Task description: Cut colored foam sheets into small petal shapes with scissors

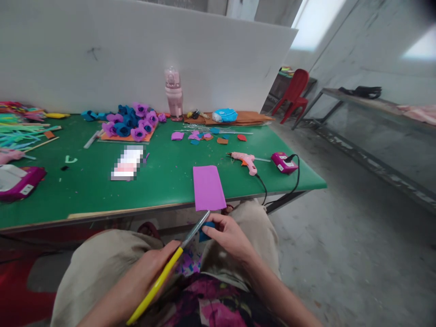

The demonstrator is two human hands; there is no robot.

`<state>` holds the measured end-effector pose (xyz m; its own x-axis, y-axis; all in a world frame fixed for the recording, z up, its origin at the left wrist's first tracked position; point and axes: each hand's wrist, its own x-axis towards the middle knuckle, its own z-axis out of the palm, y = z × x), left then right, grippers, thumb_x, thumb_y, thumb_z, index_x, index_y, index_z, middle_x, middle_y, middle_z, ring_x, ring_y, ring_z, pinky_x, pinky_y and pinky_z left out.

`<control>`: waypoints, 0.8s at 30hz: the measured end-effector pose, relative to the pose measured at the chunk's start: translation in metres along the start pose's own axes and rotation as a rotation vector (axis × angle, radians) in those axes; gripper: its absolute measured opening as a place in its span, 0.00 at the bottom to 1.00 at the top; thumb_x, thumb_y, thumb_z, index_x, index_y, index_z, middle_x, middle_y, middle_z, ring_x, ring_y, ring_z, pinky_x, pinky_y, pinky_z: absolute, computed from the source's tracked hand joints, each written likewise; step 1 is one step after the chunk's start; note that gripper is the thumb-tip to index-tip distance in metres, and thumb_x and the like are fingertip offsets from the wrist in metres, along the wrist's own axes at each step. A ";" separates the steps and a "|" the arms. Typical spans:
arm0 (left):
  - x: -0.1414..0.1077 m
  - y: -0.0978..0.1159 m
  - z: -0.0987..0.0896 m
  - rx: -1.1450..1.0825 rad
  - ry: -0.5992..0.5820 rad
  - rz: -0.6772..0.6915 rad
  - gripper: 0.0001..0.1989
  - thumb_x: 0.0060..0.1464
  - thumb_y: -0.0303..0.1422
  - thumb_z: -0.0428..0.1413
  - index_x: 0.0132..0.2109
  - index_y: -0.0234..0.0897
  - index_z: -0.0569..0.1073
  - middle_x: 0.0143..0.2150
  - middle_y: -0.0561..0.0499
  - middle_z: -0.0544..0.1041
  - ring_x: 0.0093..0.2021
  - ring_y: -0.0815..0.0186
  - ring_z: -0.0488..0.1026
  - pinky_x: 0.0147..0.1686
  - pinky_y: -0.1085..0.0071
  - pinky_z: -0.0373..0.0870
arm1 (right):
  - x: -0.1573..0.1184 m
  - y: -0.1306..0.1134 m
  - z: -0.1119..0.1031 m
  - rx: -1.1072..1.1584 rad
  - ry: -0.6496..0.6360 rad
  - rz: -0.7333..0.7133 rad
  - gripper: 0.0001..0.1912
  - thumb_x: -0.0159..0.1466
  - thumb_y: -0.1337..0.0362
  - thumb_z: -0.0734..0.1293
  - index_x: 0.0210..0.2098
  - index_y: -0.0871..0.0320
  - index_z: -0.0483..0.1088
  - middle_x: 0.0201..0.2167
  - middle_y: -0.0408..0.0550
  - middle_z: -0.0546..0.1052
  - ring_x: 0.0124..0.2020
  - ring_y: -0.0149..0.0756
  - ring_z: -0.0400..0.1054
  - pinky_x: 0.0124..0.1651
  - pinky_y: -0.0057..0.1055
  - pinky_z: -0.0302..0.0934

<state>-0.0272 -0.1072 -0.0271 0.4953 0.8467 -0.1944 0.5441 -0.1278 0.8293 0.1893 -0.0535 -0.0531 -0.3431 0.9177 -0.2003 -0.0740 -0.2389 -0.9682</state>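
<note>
Left hand (165, 256) grips yellow-handled scissors (159, 282), right hand (227, 235) pinches blue paper (203, 235); shaped flowers (138, 133) sit upper left (purple sheet (209, 187) looks whole).

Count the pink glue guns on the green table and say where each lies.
2. The right glue gun lies left of a magenta box; the left glue gun is partly cut off at the picture's edge.

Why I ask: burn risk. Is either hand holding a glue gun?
No, the left hand holds a yellow-handled tool, the right hand a blue piece.
</note>
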 end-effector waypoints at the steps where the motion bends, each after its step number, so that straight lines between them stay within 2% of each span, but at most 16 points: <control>1: 0.000 -0.003 0.001 -0.079 0.015 -0.045 0.10 0.60 0.35 0.48 0.47 0.41 0.68 0.27 0.56 0.73 0.23 0.71 0.69 0.22 0.79 0.65 | 0.000 0.000 -0.001 -0.014 0.012 0.021 0.07 0.54 0.61 0.68 0.28 0.59 0.72 0.23 0.41 0.70 0.26 0.29 0.62 0.32 0.27 0.58; 3: 0.001 -0.008 0.002 -0.250 0.075 -0.126 0.17 0.61 0.39 0.46 0.55 0.41 0.61 0.27 0.55 0.72 0.21 0.72 0.68 0.16 0.80 0.60 | 0.000 -0.002 -0.001 -0.043 0.037 0.047 0.08 0.53 0.61 0.70 0.29 0.59 0.71 0.23 0.40 0.69 0.25 0.28 0.61 0.29 0.26 0.56; 4: 0.003 -0.008 0.003 -0.305 0.143 -0.137 0.19 0.61 0.40 0.46 0.58 0.40 0.58 0.30 0.53 0.73 0.23 0.71 0.70 0.16 0.80 0.60 | 0.000 -0.002 0.000 -0.051 0.042 0.052 0.09 0.52 0.61 0.70 0.30 0.58 0.70 0.23 0.40 0.69 0.24 0.27 0.60 0.29 0.25 0.55; 6: 0.009 -0.005 0.002 -0.320 0.265 -0.100 0.21 0.60 0.38 0.48 0.59 0.39 0.56 0.36 0.49 0.75 0.32 0.66 0.74 0.23 0.78 0.67 | -0.001 -0.004 0.002 -0.048 0.018 0.059 0.11 0.53 0.61 0.70 0.33 0.58 0.68 0.22 0.38 0.67 0.23 0.26 0.59 0.27 0.24 0.54; 8: 0.016 0.001 0.001 -0.258 0.328 -0.044 0.21 0.59 0.36 0.49 0.57 0.38 0.58 0.40 0.47 0.75 0.39 0.64 0.75 0.34 0.72 0.71 | -0.002 -0.005 0.005 -0.052 -0.046 0.059 0.13 0.54 0.61 0.69 0.37 0.57 0.65 0.22 0.36 0.65 0.22 0.25 0.57 0.26 0.24 0.52; 12: 0.031 0.007 0.005 -0.206 0.293 0.007 0.20 0.58 0.34 0.50 0.57 0.38 0.60 0.39 0.49 0.75 0.38 0.65 0.74 0.41 0.67 0.71 | -0.004 -0.008 0.012 -0.157 -0.216 0.003 0.17 0.54 0.63 0.69 0.41 0.55 0.64 0.22 0.34 0.64 0.22 0.25 0.57 0.26 0.24 0.50; 15: 0.037 0.006 0.010 -0.211 0.262 0.046 0.20 0.55 0.31 0.51 0.55 0.38 0.62 0.39 0.51 0.73 0.38 0.66 0.72 0.42 0.69 0.70 | -0.006 -0.008 0.012 -0.236 -0.262 -0.020 0.18 0.53 0.64 0.71 0.42 0.56 0.64 0.22 0.34 0.65 0.23 0.26 0.57 0.26 0.24 0.51; 19: 0.037 0.009 0.016 -0.313 0.330 -0.045 0.21 0.53 0.31 0.52 0.55 0.37 0.62 0.32 0.55 0.68 0.30 0.70 0.69 0.30 0.74 0.69 | -0.004 -0.005 0.010 -0.231 -0.176 -0.040 0.17 0.53 0.65 0.70 0.42 0.56 0.66 0.24 0.36 0.68 0.25 0.27 0.61 0.28 0.25 0.54; 22: 0.038 0.014 0.023 -0.425 0.444 -0.072 0.24 0.53 0.33 0.53 0.56 0.37 0.60 0.35 0.54 0.69 0.31 0.70 0.70 0.30 0.74 0.69 | 0.000 -0.002 0.011 -0.112 -0.076 0.007 0.11 0.53 0.64 0.70 0.34 0.57 0.67 0.25 0.38 0.69 0.26 0.27 0.61 0.29 0.25 0.55; 24: 0.040 0.015 0.031 -0.484 0.507 -0.074 0.25 0.53 0.34 0.54 0.57 0.38 0.59 0.35 0.54 0.68 0.32 0.69 0.70 0.32 0.74 0.69 | 0.001 -0.001 0.014 0.014 -0.025 0.043 0.10 0.52 0.61 0.71 0.30 0.58 0.68 0.24 0.38 0.69 0.26 0.27 0.61 0.31 0.25 0.55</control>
<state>0.0214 -0.0916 -0.0386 0.0277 0.9957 -0.0884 0.1436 0.0835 0.9861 0.1759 -0.0565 -0.0501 -0.3695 0.8982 -0.2381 -0.0719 -0.2831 -0.9564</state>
